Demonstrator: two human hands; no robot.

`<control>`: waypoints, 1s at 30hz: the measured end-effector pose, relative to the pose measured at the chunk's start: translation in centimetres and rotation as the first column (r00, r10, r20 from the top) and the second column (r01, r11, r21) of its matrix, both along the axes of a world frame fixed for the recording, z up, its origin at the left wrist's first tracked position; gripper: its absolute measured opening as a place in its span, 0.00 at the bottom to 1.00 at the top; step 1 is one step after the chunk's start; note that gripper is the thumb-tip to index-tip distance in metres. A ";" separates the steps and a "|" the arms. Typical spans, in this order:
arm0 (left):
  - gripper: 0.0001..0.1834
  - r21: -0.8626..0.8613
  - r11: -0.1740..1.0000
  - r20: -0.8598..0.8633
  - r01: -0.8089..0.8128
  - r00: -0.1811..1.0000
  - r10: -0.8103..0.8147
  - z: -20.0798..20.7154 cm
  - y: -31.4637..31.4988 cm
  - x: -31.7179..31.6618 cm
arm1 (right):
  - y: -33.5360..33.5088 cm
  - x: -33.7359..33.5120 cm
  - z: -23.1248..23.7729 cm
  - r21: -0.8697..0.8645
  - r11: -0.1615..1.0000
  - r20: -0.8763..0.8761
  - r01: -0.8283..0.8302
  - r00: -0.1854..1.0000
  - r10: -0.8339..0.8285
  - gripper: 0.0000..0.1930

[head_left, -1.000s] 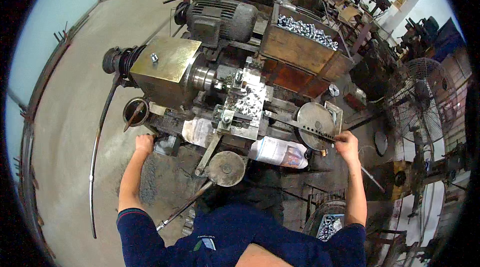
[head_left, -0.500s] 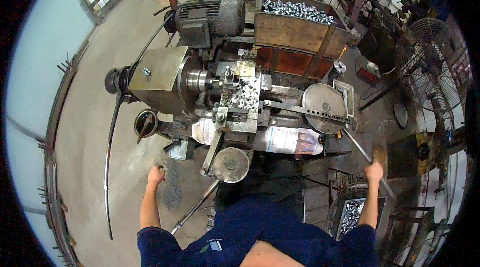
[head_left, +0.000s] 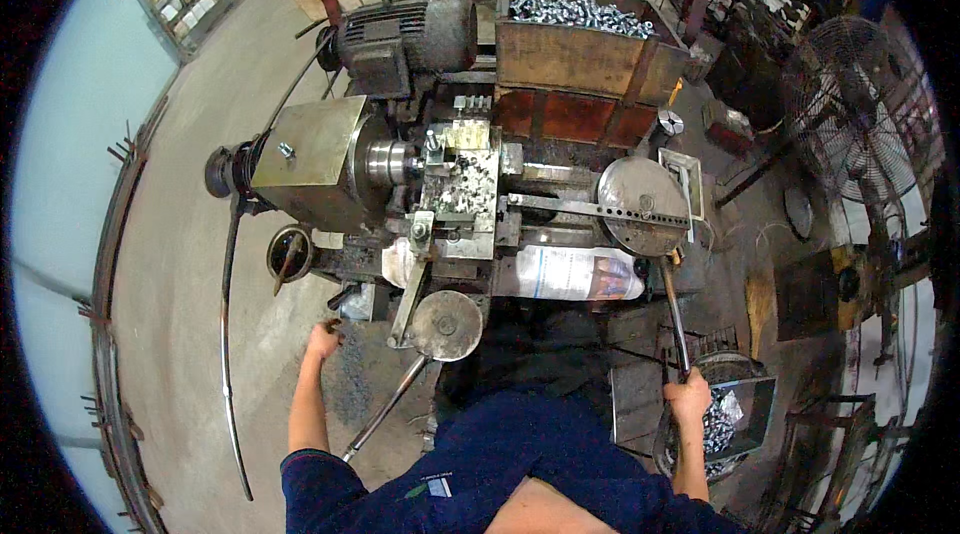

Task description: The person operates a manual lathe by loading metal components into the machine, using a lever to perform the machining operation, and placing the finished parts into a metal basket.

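My right hand (head_left: 688, 397) grips a metal bar (head_left: 676, 314). My left hand (head_left: 323, 341) is curled near the machine (head_left: 458, 189); I can't tell if it holds anything.

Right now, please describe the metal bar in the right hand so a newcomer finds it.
Find the machine in the middle, then the larger round disc on its right. The metal bar runs down from that disc. Unlike the similar bar below the smaller disc, this one is gripped by the right hand.
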State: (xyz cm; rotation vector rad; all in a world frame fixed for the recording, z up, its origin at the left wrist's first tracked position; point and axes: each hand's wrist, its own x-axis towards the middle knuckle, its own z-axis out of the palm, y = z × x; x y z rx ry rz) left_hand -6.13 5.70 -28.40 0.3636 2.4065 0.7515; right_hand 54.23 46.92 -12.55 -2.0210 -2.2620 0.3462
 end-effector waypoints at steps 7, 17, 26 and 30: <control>0.17 0.043 0.998 -0.047 -0.037 0.998 0.039 3.6 3.0 -1.2 | 2.9 0.0 1.5 -0.093 0.993 0.308 0.077 0.950 -0.045 0.19; 0.17 -0.247 0.966 -0.436 0.072 0.882 -0.177 4.2 4.2 -2.7 | 22.3 0.4 3.2 0.071 0.982 0.519 0.172 0.835 -0.184 0.18; 0.23 -0.263 0.958 -0.539 -0.114 0.841 -0.048 -3.9 6.9 0.7 | 27.5 -1.0 1.5 0.213 0.968 0.469 0.135 0.855 -0.223 0.15; 0.22 -0.539 0.822 -0.367 0.185 0.826 -0.427 0.8 6.4 -2.3 | 27.4 -0.1 0.9 0.213 0.959 0.489 0.185 0.830 -0.268 0.19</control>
